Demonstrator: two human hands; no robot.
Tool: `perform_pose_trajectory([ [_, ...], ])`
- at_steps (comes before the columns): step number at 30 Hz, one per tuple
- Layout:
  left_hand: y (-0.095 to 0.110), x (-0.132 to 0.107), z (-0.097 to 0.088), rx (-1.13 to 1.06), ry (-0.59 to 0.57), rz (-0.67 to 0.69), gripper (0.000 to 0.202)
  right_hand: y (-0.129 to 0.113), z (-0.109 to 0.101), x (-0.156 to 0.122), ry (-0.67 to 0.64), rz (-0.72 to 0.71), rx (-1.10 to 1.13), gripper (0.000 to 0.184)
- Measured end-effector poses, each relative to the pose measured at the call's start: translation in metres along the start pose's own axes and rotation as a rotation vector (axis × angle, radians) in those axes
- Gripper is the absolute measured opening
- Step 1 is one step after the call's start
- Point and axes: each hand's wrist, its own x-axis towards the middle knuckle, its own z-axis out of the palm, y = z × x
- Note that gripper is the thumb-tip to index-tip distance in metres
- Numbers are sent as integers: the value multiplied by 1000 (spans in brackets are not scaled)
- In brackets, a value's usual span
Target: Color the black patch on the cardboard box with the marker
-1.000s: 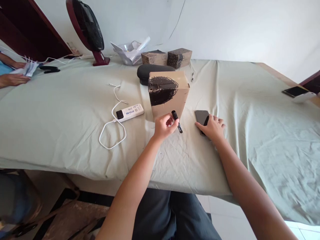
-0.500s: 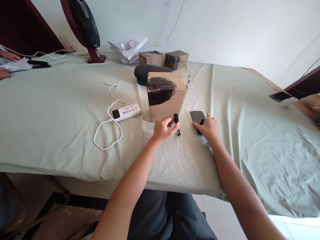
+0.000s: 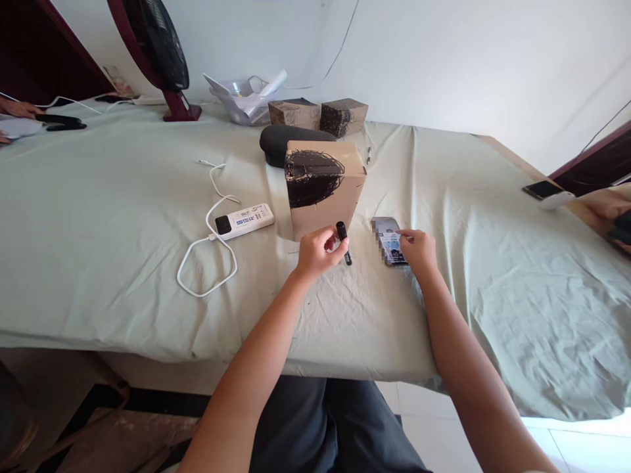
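A black marker pen (image 3: 342,231) stands tilted between the thumb and fingers of my left hand (image 3: 318,253), which is closed on it. Right behind that hand is an upright cardboard box (image 3: 323,217) with a black scribbled oval on its face and top edge. To the right a smartphone (image 3: 389,244) lies flat on the cloth with its screen lit, partly blurred out. My right hand (image 3: 418,249) is over the phone's right edge, index finger stretched out at the screen, holding nothing; its other fingers are partly hidden.
A white power bank (image 3: 249,220) with a looped white cable lies left of the box. Behind stand a black case (image 3: 273,141), two smaller boxes (image 3: 345,117), a plastic basket (image 3: 239,105) and a fan (image 3: 180,105). Another person's hand (image 3: 20,108) shows far left; another phone (image 3: 545,190) lies right.
The phone's screen has gone from dark to lit. My right hand has drawn its thumb back from the phone and now points the index finger at it. My left hand keeps the marker.
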Motion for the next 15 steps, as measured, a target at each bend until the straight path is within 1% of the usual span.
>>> perform_pose_trajectory([
  [5,0,1,-1,-1,7,6,28,1,1,2,2,-31,-13,43],
  [8,0,1,-1,4,10,2,27,-2,1,0,-21,-25,-13,45],
  [9,0,1,-1,6,10,0,27,-4,1,-2,-32,-24,-27,49],
  [10,0,1,-1,7,9,0,27,-7,2,-4,-41,-22,-57,57],
  [12,0,1,-1,6,10,5,27,-13,4,-9,-56,-12,-144,83],
  [13,0,1,-1,6,10,8,27,-16,6,-11,-60,-1,-184,92],
  [14,0,1,-2,8,10,8,27,-19,8,-13,-63,12,-210,97],
  [15,1,1,-2,11,10,6,27,-21,10,-14,-66,25,-221,97],
])
